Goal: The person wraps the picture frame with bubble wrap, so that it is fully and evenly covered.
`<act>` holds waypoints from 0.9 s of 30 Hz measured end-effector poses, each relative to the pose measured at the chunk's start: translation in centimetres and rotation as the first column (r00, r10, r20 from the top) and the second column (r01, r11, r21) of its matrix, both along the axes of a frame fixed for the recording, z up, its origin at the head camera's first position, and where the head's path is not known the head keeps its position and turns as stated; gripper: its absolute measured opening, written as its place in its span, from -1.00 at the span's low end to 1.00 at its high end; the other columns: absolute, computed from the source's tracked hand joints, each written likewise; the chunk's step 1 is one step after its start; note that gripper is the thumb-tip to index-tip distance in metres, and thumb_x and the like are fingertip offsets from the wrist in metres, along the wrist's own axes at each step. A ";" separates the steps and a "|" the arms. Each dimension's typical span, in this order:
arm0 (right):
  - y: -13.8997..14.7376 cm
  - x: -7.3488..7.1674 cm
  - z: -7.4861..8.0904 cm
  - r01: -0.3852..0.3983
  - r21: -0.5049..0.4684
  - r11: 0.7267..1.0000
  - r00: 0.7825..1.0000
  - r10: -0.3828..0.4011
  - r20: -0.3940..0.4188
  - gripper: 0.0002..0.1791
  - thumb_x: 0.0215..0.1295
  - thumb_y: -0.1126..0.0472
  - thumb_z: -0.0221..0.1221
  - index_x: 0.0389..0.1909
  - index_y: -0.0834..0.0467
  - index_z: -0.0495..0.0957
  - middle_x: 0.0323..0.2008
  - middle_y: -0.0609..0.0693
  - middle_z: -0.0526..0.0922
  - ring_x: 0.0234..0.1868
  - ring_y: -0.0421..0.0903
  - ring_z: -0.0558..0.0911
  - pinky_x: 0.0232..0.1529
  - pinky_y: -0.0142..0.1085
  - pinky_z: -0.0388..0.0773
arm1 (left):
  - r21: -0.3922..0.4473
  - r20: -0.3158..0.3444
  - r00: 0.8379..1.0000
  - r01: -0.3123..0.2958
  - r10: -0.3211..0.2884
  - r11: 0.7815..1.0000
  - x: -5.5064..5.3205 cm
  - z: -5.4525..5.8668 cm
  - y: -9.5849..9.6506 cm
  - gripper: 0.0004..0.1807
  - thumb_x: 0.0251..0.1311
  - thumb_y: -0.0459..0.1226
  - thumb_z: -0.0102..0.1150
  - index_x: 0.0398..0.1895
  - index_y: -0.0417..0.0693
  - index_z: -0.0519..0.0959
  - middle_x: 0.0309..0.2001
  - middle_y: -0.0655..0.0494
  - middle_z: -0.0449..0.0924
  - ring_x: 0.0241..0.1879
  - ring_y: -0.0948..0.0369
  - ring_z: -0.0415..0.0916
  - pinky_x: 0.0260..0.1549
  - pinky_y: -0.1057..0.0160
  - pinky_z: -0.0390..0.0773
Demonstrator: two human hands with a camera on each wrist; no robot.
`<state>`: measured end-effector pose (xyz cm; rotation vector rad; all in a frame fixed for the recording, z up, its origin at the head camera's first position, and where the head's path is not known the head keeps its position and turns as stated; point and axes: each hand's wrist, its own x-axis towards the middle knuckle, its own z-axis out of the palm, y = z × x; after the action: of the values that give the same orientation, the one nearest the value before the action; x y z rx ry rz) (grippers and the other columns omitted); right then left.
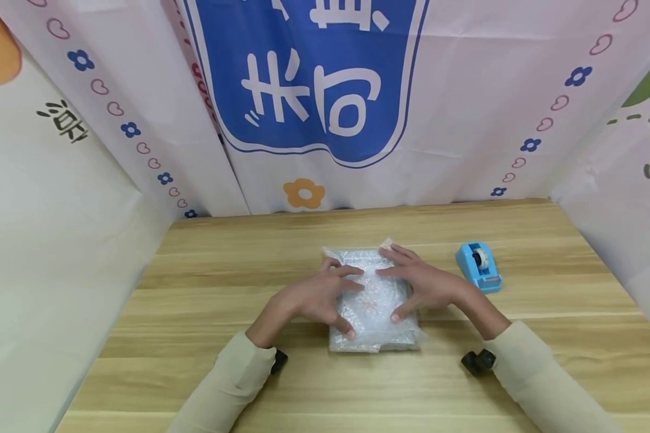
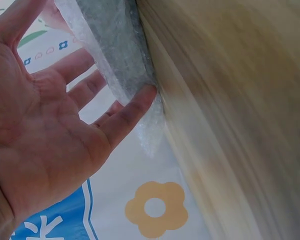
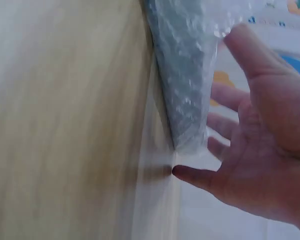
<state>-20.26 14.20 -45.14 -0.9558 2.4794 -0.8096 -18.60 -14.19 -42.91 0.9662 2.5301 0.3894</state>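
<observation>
A flat rectangular bundle in clear bubble wrap lies on the wooden table; the thing inside looks grey through the plastic. My left hand rests on its left side, fingers spread over the top, with the little finger at the bundle's edge in the left wrist view. From the right, my right hand spreads over the other side, thumb on the wrap and fingertips near the far right corner. In the right wrist view the wrapped side shows beside the palm. Loose wrap sticks out at the corners.
A blue tape dispenser with a roll of tape stands on the table right of my right hand. Printed white cloth hangs along the back and both sides. Dark wrist devices sit under my cuffs.
</observation>
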 end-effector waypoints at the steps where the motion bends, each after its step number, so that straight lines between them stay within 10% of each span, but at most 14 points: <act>1: 0.2 -0.1 0.0 -0.007 -0.015 1.000 1.000 0.008 0.011 0.00 0.14 -0.14 0.59 0.53 0.22 0.45 0.75 0.27 -0.04 0.74 0.40 -0.26 0.60 0.52 -0.09 | 0.001 0.003 1.000 -0.001 0.001 1.000 0.0 0.0 0.0 -0.05 -0.01 0.14 0.68 0.48 0.09 0.57 0.67 0.16 0.26 0.58 -0.10 0.09 0.48 -0.20 0.40; 11: 0.5 -0.6 -0.1 -0.023 -0.066 0.998 0.999 0.025 0.033 -0.26 0.45 -0.10 0.36 0.51 0.19 0.49 0.74 0.26 0.00 0.74 0.40 -0.23 0.59 0.52 -0.09 | -0.007 0.013 1.000 -0.007 0.007 1.000 0.0 -0.1 -0.1 -0.06 0.01 0.16 0.66 0.49 0.10 0.56 0.68 0.18 0.24 0.60 -0.10 0.07 0.51 -0.21 0.37; 18: -0.5 0.2 0.1 0.032 0.010 0.999 0.993 -0.030 -0.118 -0.31 0.38 -0.03 0.43 0.42 0.22 0.56 0.68 0.33 0.16 0.71 0.46 -0.04 0.57 0.47 0.11 | 0.008 0.013 1.000 0.022 -0.022 1.000 -0.2 -0.2 -0.2 -0.05 0.03 0.17 0.64 0.51 0.10 0.54 0.68 0.15 0.23 0.59 -0.11 0.06 0.52 -0.23 0.34; 27: -1.4 0.2 0.2 0.060 0.102 0.993 0.987 -0.044 -0.153 -0.28 0.35 -0.07 0.46 0.42 0.18 0.54 0.69 0.28 0.18 0.73 0.40 -0.03 0.59 0.41 0.18 | 0.053 0.085 0.987 0.132 -0.136 0.990 -1.3 0.4 -1.3 -0.32 0.41 -0.15 0.34 0.57 -0.04 0.45 0.72 0.00 0.15 0.66 -0.21 -0.04 0.62 -0.33 0.08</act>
<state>-20.03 12.85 -44.96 -0.9501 2.6574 -0.6352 -19.86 -15.52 -42.54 1.1048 2.3710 0.4428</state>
